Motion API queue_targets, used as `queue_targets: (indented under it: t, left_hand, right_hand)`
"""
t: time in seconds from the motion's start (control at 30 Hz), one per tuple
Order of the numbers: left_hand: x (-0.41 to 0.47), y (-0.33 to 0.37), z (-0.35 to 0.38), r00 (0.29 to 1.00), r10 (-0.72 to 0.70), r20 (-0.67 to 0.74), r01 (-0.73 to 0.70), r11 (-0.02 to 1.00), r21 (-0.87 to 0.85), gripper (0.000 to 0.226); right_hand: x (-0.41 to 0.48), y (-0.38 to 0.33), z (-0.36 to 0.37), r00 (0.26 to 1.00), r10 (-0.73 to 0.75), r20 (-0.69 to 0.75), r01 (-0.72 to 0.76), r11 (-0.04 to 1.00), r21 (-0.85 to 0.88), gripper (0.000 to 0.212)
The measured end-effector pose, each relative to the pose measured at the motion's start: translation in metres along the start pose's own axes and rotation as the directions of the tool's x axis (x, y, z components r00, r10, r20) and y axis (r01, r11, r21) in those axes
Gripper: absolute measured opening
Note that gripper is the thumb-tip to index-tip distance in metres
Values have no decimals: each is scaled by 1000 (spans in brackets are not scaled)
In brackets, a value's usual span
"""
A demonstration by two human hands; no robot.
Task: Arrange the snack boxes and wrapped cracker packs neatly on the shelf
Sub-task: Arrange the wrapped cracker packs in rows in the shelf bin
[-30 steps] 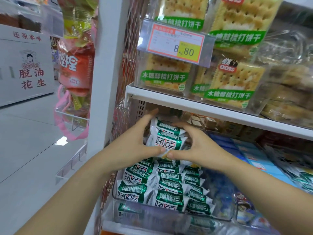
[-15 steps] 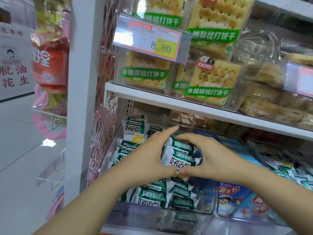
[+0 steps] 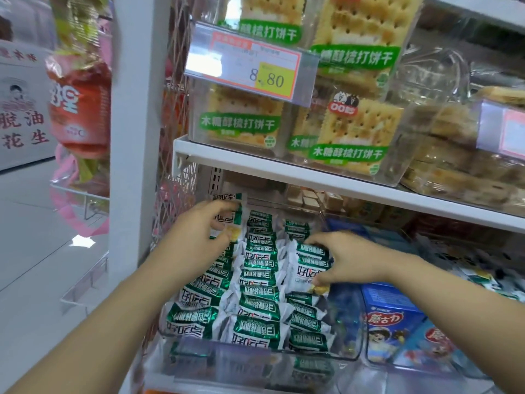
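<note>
- Clear hard-plastic bin (image 3: 358, 331), rectangular with rounded corners, sitting on the lower shelf level.
- Inside the bin: wrapped cracker packs (image 3: 255, 308), small and pillow-shaped, in glossy crinkled green-and-white film, lying overlapped in three rough rows from front to back.
- At the back-left corner of the bin: left hand (image 3: 199, 231), narrowly closed, thumb and curled fingers pinching an upright pack (image 3: 230, 211) with a yellow cracker picture low on its face.
- Over the right row of the bin, about midway back: right hand (image 3: 349, 260), fingers curled over the top and thumb under the bottom edge of a tilted pack (image 3: 309, 268), gripping it just above its neighbours.
- Just right of the bin: blue cardboard snack boxes (image 3: 392, 322), smooth, printed with cartoon figures, standing in a second clear bin.
- Above the bin: flat white shelf board (image 3: 284, 169), carrying square soda crackers (image 3: 355, 132) in clear wrap with green labels, stacked in a transparent tub.
- Higher above the bin, on the tub's front: clear-sleeved price tag (image 3: 255, 66), red-bordered with a yellow patch.
</note>
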State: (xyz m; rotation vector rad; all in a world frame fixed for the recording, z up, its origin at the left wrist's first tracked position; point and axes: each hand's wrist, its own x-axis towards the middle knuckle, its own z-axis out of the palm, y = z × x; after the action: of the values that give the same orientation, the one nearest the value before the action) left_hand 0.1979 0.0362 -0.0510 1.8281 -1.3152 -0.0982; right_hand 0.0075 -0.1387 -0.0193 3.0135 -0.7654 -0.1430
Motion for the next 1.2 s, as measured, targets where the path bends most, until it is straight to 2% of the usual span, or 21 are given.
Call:
queue_targets:
  t: [0.1, 0.27, 0.5, 0.63, 0.7, 0.8, 0.9, 1.0, 1.1, 1.2]
  left_hand:
    - [-2, -5, 1, 997, -72, -34, 68, 992, -109, 38]
    - [1, -11, 2, 989, -114, -94, 90, 970, -227, 32]
    - [3, -17, 5, 983, -172, -65, 145, 943, -300, 30]
    - [3, -18, 6, 976, -203, -79, 166, 928, -334, 30]
    - [2, -17, 5, 968, -220, -117, 172, 929, -328, 35]
    - [0, -14, 4, 959, -220, -177, 160, 940, -301, 44]
    - [-1, -12, 2, 958, -224, -182, 169, 946, -275, 47]
    - [0, -16, 3, 960, -217, -178, 161, 945, -284, 48]
    - [2, -21, 6, 955, -223, -195, 164, 946, -278, 50]
    - [5, -25, 8, 952, -230, -202, 167, 943, -287, 51]
  right_hand:
    - [13, -1, 8, 998, 28, 52, -21, 992, -125, 79]
    - [14, -4, 10, 979, 108, 174, -72, 977, -201, 77]
    - [0, -15, 27, 992, 115, 58, -96, 960, -263, 43]
    - [0, -15, 20, 993, 108, 47, -94, 966, -241, 51]
    - [1, -18, 8, 996, 86, -31, -90, 984, -151, 54]
    - [13, -37, -5, 982, 46, -181, -16, 987, 163, 50]
    - [44, -58, -2, 979, 45, -200, 36, 921, 387, 56]
    - [79, -77, 5, 980, 83, -178, 30, 833, 553, 76]
    - [103, -85, 5, 984, 100, -148, 22, 753, 657, 83]
    - [111, -83, 3, 986, 98, -136, 10, 777, 629, 74]
